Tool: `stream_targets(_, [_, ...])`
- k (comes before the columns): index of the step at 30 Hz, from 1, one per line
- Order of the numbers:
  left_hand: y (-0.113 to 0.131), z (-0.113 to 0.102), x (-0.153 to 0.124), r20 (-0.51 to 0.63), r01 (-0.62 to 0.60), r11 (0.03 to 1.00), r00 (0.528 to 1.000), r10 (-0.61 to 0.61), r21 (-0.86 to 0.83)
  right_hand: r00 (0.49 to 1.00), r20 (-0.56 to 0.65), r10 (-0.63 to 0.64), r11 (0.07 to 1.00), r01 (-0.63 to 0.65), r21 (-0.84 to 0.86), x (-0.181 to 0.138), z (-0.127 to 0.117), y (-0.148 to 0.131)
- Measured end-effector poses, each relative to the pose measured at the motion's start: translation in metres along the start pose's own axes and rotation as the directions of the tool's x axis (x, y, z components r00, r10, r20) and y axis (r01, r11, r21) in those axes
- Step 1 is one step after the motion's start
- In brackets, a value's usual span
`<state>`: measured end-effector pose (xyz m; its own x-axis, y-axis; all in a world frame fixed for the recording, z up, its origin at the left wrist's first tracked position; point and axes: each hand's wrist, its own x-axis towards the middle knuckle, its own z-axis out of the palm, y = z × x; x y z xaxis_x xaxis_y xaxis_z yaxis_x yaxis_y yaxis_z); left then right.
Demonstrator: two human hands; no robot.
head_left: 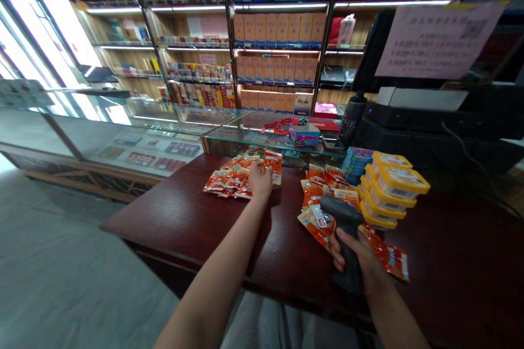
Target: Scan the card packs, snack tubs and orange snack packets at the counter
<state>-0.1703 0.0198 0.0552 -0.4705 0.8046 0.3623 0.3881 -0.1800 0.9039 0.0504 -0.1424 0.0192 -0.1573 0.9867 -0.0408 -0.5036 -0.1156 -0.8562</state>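
My left hand (261, 179) pinches an orange snack packet (274, 162) at the far side of the dark red counter (184, 229). Under and to the left of it lies a loose pile of similar orange packets (229, 179). Wrapped around the handle of a black barcode scanner (343, 211) are the fingers of my right hand (362, 259). The scanner's head points left, above a second heap of orange packets (313, 193), and partly hides them. Another orange packet (396, 262) sticks out to the right of my right hand.
Stacked yellow-lidded tubs (393, 191) and blue boxes (357, 163) stand right of the packets. Behind is a glass display case (229, 128) with a small colourful box (305, 135) on it. A monitor bearing a pink paper sign (438, 41) rises at the right, and boxed goods line the shelves.
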Motion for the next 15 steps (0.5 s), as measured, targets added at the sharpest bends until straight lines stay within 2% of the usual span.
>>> stream_targets(4, [-0.005, -0.046, 0.037, -0.143, 0.050, 0.969, 0.990, -0.015, 0.240, 1.000, 0.025, 0.006, 1.000, -0.006, -0.008, 0.001, -0.004, 0.002])
stream_targets(9, [-0.039, -0.107, 0.067, -0.280, 0.206, 0.911, 0.954, -0.106, 0.357, 0.997, 0.075, 0.029, 0.999, -0.027, -0.026, 0.007, -0.017, 0.008])
stream_targets(12, [-0.062, -0.128, 0.079, -0.308, 0.262, 0.891, 0.940, -0.147, 0.372, 0.993, 0.100, 0.055, 0.998, -0.053, -0.025, 0.010, -0.021, 0.010])
stream_targets(15, [-0.076, -0.137, 0.088, -0.262, 0.245, 0.873, 0.955, -0.142, 0.421, 0.997, 0.067, 0.044, 0.999, -0.044, -0.004, 0.006, -0.016, 0.008])
